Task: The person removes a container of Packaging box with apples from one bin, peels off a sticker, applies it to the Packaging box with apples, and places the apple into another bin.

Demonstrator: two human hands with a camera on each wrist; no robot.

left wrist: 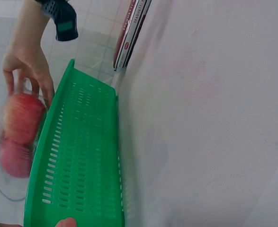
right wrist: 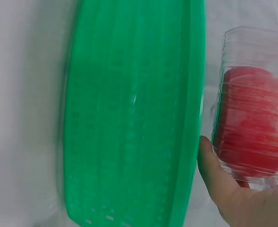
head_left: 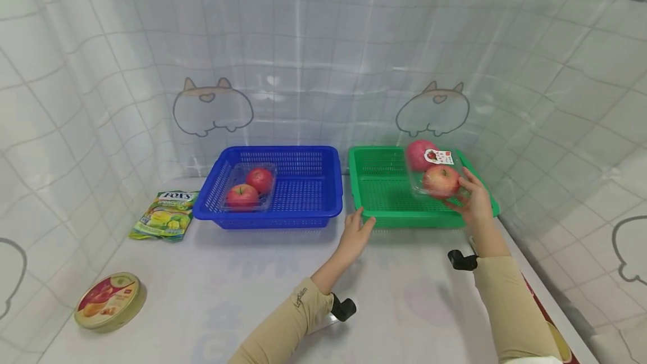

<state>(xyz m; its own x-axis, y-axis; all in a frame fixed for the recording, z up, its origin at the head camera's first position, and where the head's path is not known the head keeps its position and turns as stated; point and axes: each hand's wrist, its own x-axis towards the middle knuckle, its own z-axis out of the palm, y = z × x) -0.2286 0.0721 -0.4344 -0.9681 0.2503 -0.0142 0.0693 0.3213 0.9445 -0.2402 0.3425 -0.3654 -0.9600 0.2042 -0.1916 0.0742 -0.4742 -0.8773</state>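
Observation:
My right hand (head_left: 475,201) grips a clear plastic box of two apples (head_left: 441,181) by its near right side. The box, with a white and red label on top, is tilted above the green basket (head_left: 389,221). In the right wrist view the thumb lies along the side of the apple box (right wrist: 255,123), just past the basket rim. My left hand (head_left: 354,236) holds the front left corner of the green basket, its thumb against the outer wall in the left wrist view. Part of the basket's inside is hidden behind the apple box.
Left of the green basket stands a blue basket (head_left: 273,222) with another clear box of two apples (head_left: 242,198). A green Fox's bag (head_left: 165,215) and a round tin (head_left: 108,302) lie further left. A red box (left wrist: 131,35) lies at the right edge.

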